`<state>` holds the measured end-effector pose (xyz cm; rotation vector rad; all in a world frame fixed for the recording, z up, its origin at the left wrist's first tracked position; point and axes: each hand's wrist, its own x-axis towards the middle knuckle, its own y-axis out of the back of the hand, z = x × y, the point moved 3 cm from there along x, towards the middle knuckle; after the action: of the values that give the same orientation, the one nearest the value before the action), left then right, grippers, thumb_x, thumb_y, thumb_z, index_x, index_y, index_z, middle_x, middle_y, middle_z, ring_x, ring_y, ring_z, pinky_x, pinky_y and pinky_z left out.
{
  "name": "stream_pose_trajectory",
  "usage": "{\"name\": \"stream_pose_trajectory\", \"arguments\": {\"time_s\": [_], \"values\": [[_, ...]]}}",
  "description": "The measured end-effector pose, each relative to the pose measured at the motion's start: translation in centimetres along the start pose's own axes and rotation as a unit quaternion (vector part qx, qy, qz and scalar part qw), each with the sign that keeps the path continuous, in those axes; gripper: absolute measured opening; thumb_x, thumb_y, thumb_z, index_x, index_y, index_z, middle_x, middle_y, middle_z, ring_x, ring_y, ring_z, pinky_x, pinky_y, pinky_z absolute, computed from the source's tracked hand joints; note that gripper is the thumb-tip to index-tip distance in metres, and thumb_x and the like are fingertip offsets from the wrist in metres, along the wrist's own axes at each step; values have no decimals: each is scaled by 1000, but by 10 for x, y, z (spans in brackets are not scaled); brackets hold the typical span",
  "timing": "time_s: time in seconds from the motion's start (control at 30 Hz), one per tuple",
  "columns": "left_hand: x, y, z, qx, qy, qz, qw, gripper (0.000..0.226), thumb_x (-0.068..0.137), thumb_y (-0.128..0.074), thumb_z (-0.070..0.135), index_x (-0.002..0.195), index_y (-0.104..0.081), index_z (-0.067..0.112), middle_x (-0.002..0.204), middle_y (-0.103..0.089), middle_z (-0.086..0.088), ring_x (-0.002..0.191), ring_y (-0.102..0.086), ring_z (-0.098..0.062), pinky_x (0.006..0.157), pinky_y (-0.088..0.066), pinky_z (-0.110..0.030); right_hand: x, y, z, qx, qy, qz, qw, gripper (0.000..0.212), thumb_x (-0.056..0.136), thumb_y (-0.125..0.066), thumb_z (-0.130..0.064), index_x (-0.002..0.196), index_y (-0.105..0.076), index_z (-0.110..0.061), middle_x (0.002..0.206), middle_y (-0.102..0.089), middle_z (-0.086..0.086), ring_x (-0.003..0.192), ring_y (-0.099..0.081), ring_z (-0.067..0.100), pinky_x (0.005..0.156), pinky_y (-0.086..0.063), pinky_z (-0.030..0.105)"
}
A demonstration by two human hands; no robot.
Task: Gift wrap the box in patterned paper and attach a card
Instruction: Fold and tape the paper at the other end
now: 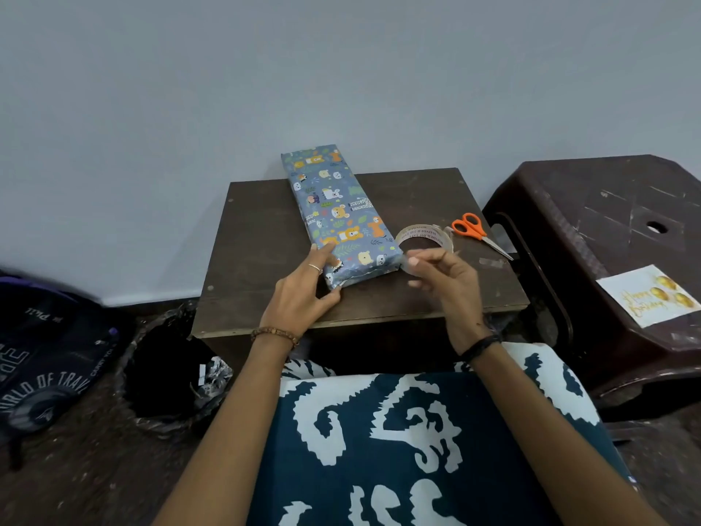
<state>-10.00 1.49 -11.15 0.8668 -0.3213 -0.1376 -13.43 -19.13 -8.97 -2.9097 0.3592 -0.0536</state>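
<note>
A long box [335, 206] wrapped in blue animal-print paper lies on the small dark wooden table [258, 252], its far end overhanging the back edge. My left hand [303, 290] grips the box's near left corner, thumb under the end and fingers on top. My right hand [444, 277] hovers just right of the box's near end and pinches a clear strip of tape [407, 261] between thumb and fingers. A roll of clear tape [423, 237] lies behind that hand. The white birthday card [648, 296] with gold balloons sits on the brown stool.
Orange-handled scissors [478, 231] lie at the table's right side. A brown plastic stool [607, 229] stands close on the right. A black-lined bin [170, 373] with paper scraps and a dark backpack [49, 358] sit on the floor to the left.
</note>
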Motion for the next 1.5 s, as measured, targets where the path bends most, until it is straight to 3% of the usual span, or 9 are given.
{"name": "stream_pose_trajectory", "arguments": {"time_s": [0.1, 0.23, 0.47, 0.73, 0.97, 1.07, 1.2, 1.37, 1.5], "values": [[-3, 4, 7, 24, -31, -18, 999, 61, 85, -63, 17, 135, -31, 33, 142, -43, 0, 124, -47, -21, 94, -42, -37, -8, -23, 21, -13, -29, -67, 997, 18, 85, -59, 3, 76, -56, -12, 87, -67, 8, 83, -62, 13, 71, -52, 18], [-7, 3, 8, 152, -173, 27, 973, 18, 88, -52, 26, 100, -39, 23, 148, -35, -10, 121, -52, -33, 78, -54, -46, -13, -36, 36, -40, -11, -100, 994, 19, 86, -58, 1, 77, -51, -14, 92, -70, 12, 88, -65, 10, 80, -46, 15], [-6, 0, 2, 156, -205, 67, 964, 15, 89, -42, 35, 97, -46, 23, 125, -40, -4, 101, -62, -28, 52, -57, -38, -14, -40, 39, -47, 26, -121, 991, 7, 78, -55, -17, 79, -49, -14, 90, -70, 7, 92, -66, 10, 84, -47, 19], [-9, 3, 6, 127, -195, 110, 966, 27, 87, -48, 30, 85, -63, 7, 107, -39, 0, 89, -63, -22, 58, -54, -29, -12, -43, 42, -59, 33, -111, 991, 16, 86, -59, -1, 79, -53, -15, 95, -69, 7, 91, -65, 8, 82, -48, 16], [-8, 7, 12, 55, -138, 133, 980, 14, 85, -47, 29, 95, -41, 21, 104, -39, 7, 86, -49, -8, 48, -42, -24, -13, -54, 39, -51, 50, -106, 992, 20, 84, -61, 2, 77, -58, -15, 96, -69, 7, 92, -66, 12, 83, -49, 19], [-7, 4, 13, -51, -64, 143, 986, 30, 82, -64, 15, 104, -44, 19, 106, -44, 6, 90, -52, 1, 65, -53, -18, -13, -58, 41, -56, 78, -93, 991, 26, 80, -65, 3, 74, -61, -22, 92, -62, 2, 88, -64, 18, 82, -48, 20], [-4, -1, 17, -178, 16, 144, 973, 41, 76, -71, -2, 107, -47, 9, 111, -41, 2, 103, -52, 3, 82, -47, -5, -12, -60, 45, -69, 74, -55, 993, 27, 79, -67, 3, 72, -61, -23, 86, -60, 2, 81, -63, 15, 78, -49, 21], [-4, -1, 15, -91, 15, 162, 982, 35, 75, -73, 6, 107, -59, 12, 106, -44, 8, 90, -49, 7, 74, -50, -16, -13, -58, 43, -60, 60, -24, 996, 26, 79, -67, 3, 71, -57, -20, 72, -61, -9, 68, -58, -1, 72, -48, 16], [-4, 0, 12, -109, -28, 143, 983, 27, 75, -72, 0, 98, -69, 14, 100, -46, 0, 86, -51, 10, 69, -45, -3, -14, -57, 41, -77, 61, -20, 995, 25, 77, -70, 0, 70, -55, -18, 70, -60, -7, 64, -56, -5, 67, -46, 11]]}}
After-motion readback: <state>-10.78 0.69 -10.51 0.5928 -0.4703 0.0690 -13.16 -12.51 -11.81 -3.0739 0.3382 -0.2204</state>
